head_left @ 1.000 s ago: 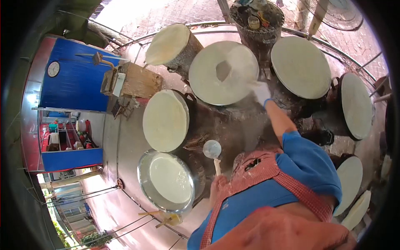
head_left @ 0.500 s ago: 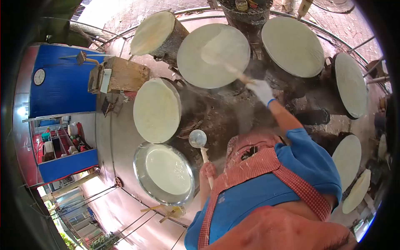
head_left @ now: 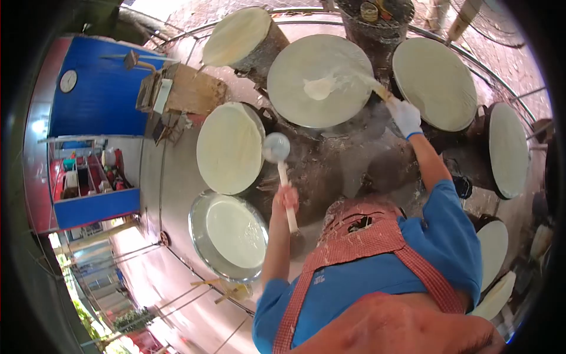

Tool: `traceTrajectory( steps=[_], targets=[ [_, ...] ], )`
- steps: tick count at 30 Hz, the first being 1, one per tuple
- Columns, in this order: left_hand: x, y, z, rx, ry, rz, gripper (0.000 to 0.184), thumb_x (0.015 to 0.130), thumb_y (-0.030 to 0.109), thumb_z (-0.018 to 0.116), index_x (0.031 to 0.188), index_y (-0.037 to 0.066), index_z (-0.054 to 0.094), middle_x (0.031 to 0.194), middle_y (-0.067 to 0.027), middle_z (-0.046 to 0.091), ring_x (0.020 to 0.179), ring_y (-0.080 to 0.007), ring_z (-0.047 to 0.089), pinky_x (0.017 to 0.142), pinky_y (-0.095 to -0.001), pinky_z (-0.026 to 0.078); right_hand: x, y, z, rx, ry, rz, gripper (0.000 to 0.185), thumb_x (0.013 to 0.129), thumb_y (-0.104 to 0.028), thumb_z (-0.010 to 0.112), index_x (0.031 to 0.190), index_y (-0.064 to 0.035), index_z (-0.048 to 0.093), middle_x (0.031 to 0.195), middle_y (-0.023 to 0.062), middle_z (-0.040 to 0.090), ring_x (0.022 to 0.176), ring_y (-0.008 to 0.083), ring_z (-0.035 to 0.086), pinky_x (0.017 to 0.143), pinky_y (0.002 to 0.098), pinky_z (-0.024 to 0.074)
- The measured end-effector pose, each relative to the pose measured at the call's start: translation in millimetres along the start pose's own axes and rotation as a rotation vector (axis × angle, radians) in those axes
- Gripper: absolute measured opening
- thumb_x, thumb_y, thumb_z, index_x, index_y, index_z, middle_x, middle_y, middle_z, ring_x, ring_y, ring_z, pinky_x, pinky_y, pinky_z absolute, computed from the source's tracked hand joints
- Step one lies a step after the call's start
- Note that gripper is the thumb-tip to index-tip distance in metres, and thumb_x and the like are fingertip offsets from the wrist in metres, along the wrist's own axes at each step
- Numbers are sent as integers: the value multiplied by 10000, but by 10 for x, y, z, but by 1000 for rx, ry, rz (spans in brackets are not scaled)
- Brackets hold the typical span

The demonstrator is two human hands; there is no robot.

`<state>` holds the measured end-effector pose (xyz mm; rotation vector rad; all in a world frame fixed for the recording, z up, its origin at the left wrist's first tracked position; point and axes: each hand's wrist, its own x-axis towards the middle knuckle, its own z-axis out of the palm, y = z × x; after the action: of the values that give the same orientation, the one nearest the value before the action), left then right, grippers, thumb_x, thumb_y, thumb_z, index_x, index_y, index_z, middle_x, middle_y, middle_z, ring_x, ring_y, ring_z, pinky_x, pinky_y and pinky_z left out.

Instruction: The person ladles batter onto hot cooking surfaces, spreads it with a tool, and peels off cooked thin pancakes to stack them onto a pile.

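Observation:
My bare left hand [head_left: 286, 197] is wrapped round the pale handle of a ladle [head_left: 276, 147], whose round metal bowl is held up beside the left griddle [head_left: 230, 147]. Below it stands a wide metal basin [head_left: 197, 227] with creamy white batter [head_left: 236, 230]. My right hand [head_left: 405, 117], in a white glove, grips a wooden-handled spreader [head_left: 382, 91] at the right edge of the far middle griddle [head_left: 295, 65]. The spreader's head is blurred against the pale surface. A whiter patch of batter [head_left: 319, 88] lies near that griddle's centre.
More round griddles with pale tops stand around me: far left [head_left: 236, 35], right [head_left: 433, 82], far right [head_left: 508, 150] and lower right [head_left: 492, 248]. A dark drum [head_left: 377, 26] stands at the back. Steam hangs over the middle. A wooden box [head_left: 194, 94] is at left.
My right hand and the spreader have moved right, towards the griddle's edge. The batter patch looks smaller. My left hand has lifted the ladle farther from the basin. The whole view has shifted slightly.

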<state>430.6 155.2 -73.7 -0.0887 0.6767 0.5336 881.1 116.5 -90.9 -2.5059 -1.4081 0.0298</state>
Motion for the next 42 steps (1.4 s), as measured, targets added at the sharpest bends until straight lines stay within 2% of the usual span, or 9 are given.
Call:
traceTrajectory(
  steps=[3,7,12,20,24,32,36,39,42],
  targets=[
    [442,146,597,477,-118,224,279,879,196,474,635,142,351,487,42,289,357,-69,286,304,-208,247,-312,-55,128,8,12,-278,217,827,-379,491,946,-233,598,643,121,566,564,310,573,521,411,454],
    [924,140,1176,203,-15,246,258,790,-10,484,877,154,305,549,9,315,366,-71,289,309,-212,264,-478,62,104,84,165,-91,210,828,-366,488,939,-227,600,613,120,549,527,302,568,478,436,442],
    [1679,-240,1330,526,147,406,179,814,59,462,887,149,325,547,-11,310,367,-98,286,315,-246,279,-1063,-488,322,25,52,-182,224,830,-346,468,929,-193,598,647,133,571,554,297,576,492,418,450],
    [158,-361,587,321,11,308,99,871,217,513,846,153,442,493,20,329,376,-82,297,298,-199,251,-1457,-489,-88,48,177,-373,139,740,-280,596,846,-205,646,660,52,571,527,224,526,514,353,420],
    [38,-290,441,-184,-121,-93,88,887,192,488,960,145,475,535,14,308,375,-60,290,297,-169,239,-1490,-819,-249,94,430,-475,306,715,-249,646,993,-123,626,718,27,600,523,189,500,502,333,402],
    [-243,-513,401,-369,-292,17,222,879,215,493,1099,192,492,544,9,329,381,-55,299,283,-177,255,-1317,-731,-157,483,-122,-398,432,761,-268,635,1137,-72,552,947,137,623,808,286,612,715,336,470],
    [-566,-948,337,54,118,346,271,868,236,502,1130,260,442,545,15,334,373,-49,302,280,-177,245,-1019,-708,-147,521,-247,-130,369,789,-275,609,1067,-35,583,962,155,622,881,285,605,760,326,453],
    [-596,-1282,-279,89,-147,354,276,874,225,485,1139,258,414,538,13,348,351,-50,297,269,-180,234,-756,-885,-162,502,-328,-231,385,798,-333,579,1049,-42,592,941,171,621,883,303,599,755,341,450],
    [-592,-1490,-593,-454,-31,215,148,879,208,469,1024,182,460,526,7,358,332,-53,282,257,-180,229,-652,-1027,-158,400,-417,-296,446,789,-402,560,1084,-69,575,920,187,618,864,321,596,737,360,455]
  ],
)
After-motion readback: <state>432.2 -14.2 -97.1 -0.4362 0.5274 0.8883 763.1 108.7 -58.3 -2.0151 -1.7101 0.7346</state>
